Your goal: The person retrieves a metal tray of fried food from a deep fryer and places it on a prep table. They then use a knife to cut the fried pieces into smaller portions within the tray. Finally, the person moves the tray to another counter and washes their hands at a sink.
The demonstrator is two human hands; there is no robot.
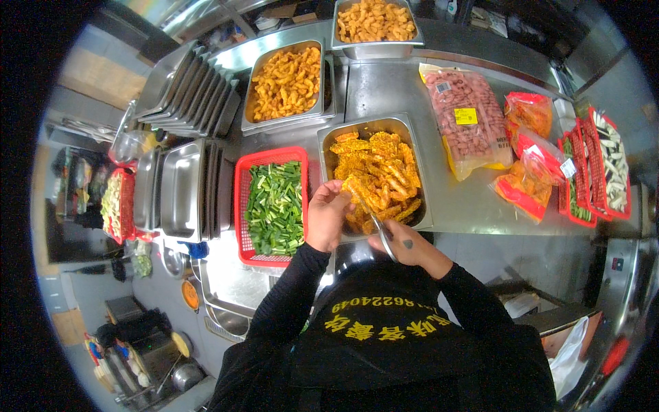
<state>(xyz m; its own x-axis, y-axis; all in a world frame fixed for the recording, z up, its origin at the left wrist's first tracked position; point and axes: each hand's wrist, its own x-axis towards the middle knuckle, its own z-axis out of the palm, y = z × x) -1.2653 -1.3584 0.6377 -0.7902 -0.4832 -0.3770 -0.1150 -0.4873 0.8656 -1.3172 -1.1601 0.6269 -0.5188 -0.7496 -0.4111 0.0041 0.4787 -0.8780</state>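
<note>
My left hand (325, 219) pinches a yellow-orange, crumb-coated fried piece (354, 186) over a deep steel pan (418, 135). My right hand (414, 248) holds metal scissors (383, 233), whose blades point up and left and reach that piece. Whether the blades are closed is hard to see. More coated pieces (383, 154) are heaped in the pan, some long and ridged. Just left of my left hand, a red plastic basket (240, 206) holds cut green stalks (275, 201).
Two steel pans of golden fried pieces (287, 82) (376, 20) stand farther back. Stacked empty steel pans (183, 180) are at left. Rightward on the steel table (381, 87) lie a large bag of pink pieces (466, 118), red-orange packets (525, 180) and red baskets (610, 170) of cut vegetables.
</note>
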